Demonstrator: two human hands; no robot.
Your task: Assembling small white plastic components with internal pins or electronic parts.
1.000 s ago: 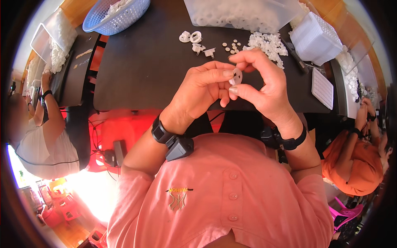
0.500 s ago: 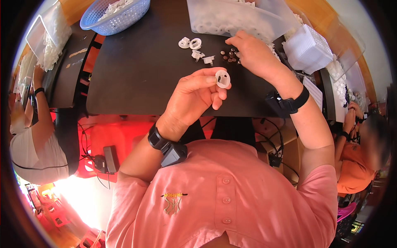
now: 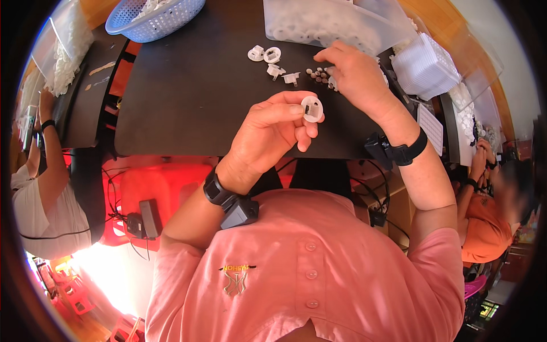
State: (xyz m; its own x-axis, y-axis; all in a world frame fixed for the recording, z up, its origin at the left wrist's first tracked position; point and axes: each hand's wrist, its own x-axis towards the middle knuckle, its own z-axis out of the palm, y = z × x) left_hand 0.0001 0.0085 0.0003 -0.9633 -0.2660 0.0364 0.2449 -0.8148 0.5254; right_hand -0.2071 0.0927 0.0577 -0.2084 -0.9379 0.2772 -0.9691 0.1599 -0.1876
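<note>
Thumb and fingertips of a worker's left hand (image 3: 259,130) pinch a round white plastic part (image 3: 314,110) above the near side of a dark table (image 3: 188,91). The right hand (image 3: 360,77), its fingers bent, is just beside a cluster of small discs (image 3: 318,74); whether it grips anything cannot be told. Four loose white pieces (image 3: 272,55) lie left of the discs, a translucent bin (image 3: 319,28) beyond them, a blue basket (image 3: 156,25) far left.

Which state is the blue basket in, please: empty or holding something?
Not empty: white pieces show inside the blue basket. Whether it is full I cannot tell, as the picture's top cuts it off.
</note>
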